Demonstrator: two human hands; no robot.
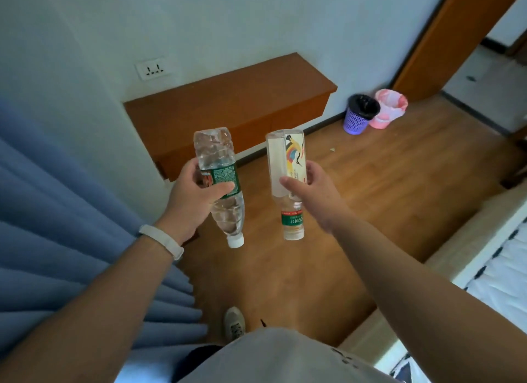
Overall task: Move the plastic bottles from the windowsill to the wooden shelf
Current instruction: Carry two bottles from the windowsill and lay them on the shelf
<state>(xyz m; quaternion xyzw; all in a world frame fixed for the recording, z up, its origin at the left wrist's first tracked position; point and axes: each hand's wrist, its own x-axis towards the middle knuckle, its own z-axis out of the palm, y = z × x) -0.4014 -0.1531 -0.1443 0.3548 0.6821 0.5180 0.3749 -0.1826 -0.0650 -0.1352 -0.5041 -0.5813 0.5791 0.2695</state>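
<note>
My left hand (194,194) grips a clear ribbed water bottle (216,154) with a green label around its middle, its white cap pointing down toward me. My right hand (310,191) holds a second clear bottle (281,154) with a colourful picture label and a green neck label, also cap toward me. Both bottles are held in the air over the floor, side by side and apart. The wooden shelf (228,97) is mounted on the white wall just beyond them, its top bare. The windowsill is not in view.
A blue curtain (57,225) hangs at my left. A purple bin (359,117) and a pink bin (387,108) stand against the wall right of the shelf. A bed edge (484,263) lies at the right, an orange door frame (445,34) beyond. A wall socket (154,68) sits above the shelf.
</note>
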